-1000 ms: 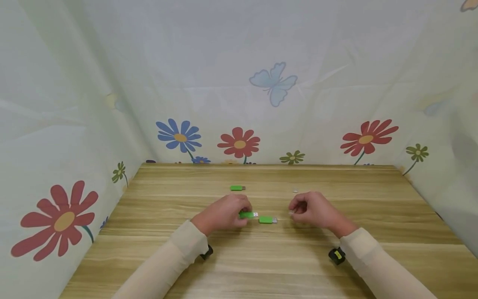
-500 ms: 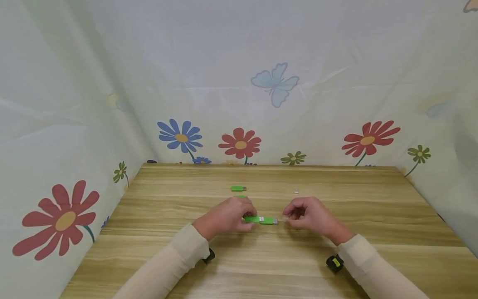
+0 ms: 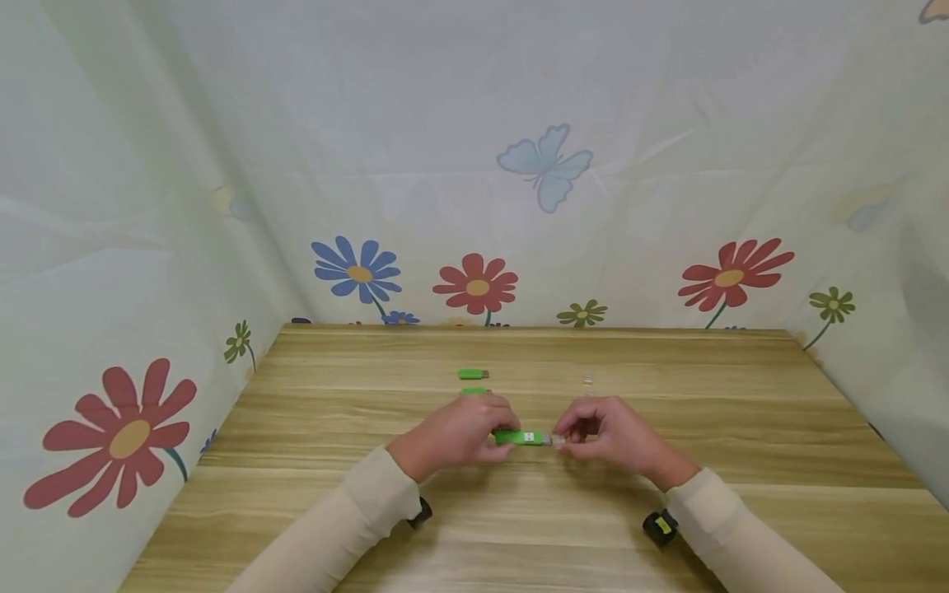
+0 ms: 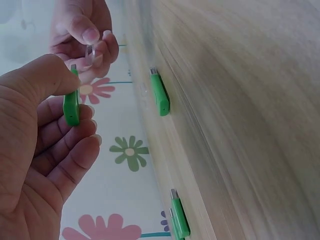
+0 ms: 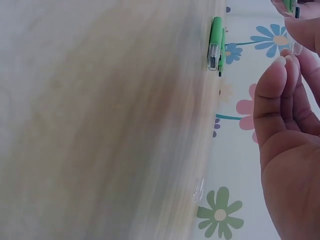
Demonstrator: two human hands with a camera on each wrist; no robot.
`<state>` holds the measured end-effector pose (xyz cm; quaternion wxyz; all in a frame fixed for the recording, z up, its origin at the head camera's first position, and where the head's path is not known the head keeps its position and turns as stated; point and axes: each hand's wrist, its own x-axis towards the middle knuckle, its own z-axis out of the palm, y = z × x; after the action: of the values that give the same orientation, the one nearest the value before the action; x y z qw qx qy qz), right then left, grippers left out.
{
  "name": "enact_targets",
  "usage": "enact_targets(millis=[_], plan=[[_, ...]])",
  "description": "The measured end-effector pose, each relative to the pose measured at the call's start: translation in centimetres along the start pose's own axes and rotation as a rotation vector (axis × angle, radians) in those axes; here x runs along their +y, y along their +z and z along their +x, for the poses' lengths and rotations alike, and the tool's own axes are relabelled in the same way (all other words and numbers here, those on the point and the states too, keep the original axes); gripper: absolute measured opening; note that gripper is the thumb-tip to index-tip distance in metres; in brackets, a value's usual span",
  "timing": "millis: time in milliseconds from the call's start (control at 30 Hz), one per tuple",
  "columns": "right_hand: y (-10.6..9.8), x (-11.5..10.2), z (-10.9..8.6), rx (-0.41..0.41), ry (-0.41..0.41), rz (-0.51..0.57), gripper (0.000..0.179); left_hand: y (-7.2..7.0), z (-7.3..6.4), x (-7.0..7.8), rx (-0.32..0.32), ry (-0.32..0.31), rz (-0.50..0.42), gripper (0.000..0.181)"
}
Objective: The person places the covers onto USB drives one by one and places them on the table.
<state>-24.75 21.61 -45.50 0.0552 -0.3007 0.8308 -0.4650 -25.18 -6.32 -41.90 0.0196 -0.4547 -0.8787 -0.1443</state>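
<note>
left hand [image 3: 461, 432] pinches a green usb stick [image 4: 71, 106], right hand [image 3: 621, 441] a clear cap [image 4: 90, 54].

My forearms [image 3: 319, 523] angle inward, my left hand [image 3: 461, 432] and right hand [image 3: 621, 438] near each other, both pinching

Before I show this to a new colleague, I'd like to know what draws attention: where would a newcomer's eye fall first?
Probably on the large red flower printed on the pale sheet at the left of the head view. Next, mid-view over the wooden table, the left hand holds a bright green USB stick, while the right hand pinches a small clear piece.
</note>
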Motion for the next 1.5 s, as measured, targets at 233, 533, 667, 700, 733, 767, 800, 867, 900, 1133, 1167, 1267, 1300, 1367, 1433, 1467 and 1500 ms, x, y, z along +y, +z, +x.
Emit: enact_targets(millis=[233, 533, 667, 700, 733, 767, 800, 867, 900, 1133, 1167, 1267, 1300, 1367, 1433, 1467, 1500], plan=[[0.2, -0.3, 0.0, 0.003, 0.004, 0.013, 0.016, 0.2, 0.1, 0.2, 0.03, 0.047, -0.018, 0.014], [0.3, -0.7, 0.0, 0.007, 0.009, 0.012, 0.014, 0.4, 0.2, 0.5, 0.033, 0.053, -0.019, 0.015], [0.3, -0.9, 0.0, 0.007, 0.006, -0.001, 0.015, 0.5, 0.3, 0.5, 0.03, 0.048, -0.021, 0.016], [0.3, -1.0, 0.0, 0.007, 0.004, -0.003, 0.015, 0.5, 0.3, 0.5, 0.028, 0.046, -0.018, 0.016], [0.3, -1.1, 0.0, 0.006, 0.002, -0.005, 0.015, 0.5, 0.3, 0.5, 0.028, 0.046, -0.018, 0.016], [0.3, -1.2, 0.1, 0.005, 0.001, -0.005, 0.014, 0.5, 0.3, 0.5, 0.029, 0.046, -0.017, 0.017], [0.3, -1.2, 0.1, 0.003, 0.001, -0.003, 0.014, 0.6, 0.3, 0.5, 0.029, 0.048, -0.016, 0.016], [0.3, -1.2, 0.1, 0.001, 0.001, -0.005, 0.014, 0.6, 0.3, 0.5, 0.032, 0.052, -0.017, 0.016], [0.4, -1.2, 0.2, 0.0, 0.001, -0.003, 0.014, 0.6, 0.3, 0.4, 0.032, 0.055, -0.019, 0.016], [0.4, -1.1, 0.2, 0.005, 0.001, -0.025, 0.013, 0.6, 0.4, 0.5, 0.027, 0.051, -0.026, 0.015], [0.4, -1.1, 0.2, 0.005, 0.002, -0.025, 0.013, 0.6, 0.4, 0.5, 0.026, 0.05, -0.024, 0.015], [0.4, -1.2, 0.3, 0.005, 0.0, -0.025, 0.013, 0.7, 0.5, 0.5, 0.023, 0.05, -0.02, 0.016], [0.4, -1.3, 0.3, 0.005, 0.001, -0.025, 0.013, 0.7, 0.5, 0.5, 0.021, 0.049, -0.021, 0.016], [0.5, -1.3, 0.3, 0.005, 0.003, -0.026, 0.013, 0.8, 0.6, 0.5, 0.017, 0.047, -0.025, 0.017], [0.5, -1.3, 0.3, 0.005, 0.009, -0.03, 0.014, 0.9, 0.6, 0.4, 0.014, 0.044, -0.031, 0.017], [0.6, -1.3, 0.3, 0.006, 0.012, -0.031, 0.014, 1.0, 0.7, 0.4, 0.012, 0.042, -0.033, 0.017], [0.6, -1.3, 0.3, 0.008, 0.017, -0.033, 0.014, 1.0, 0.7, 0.4, 0.013, 0.042, -0.035, 0.017]])
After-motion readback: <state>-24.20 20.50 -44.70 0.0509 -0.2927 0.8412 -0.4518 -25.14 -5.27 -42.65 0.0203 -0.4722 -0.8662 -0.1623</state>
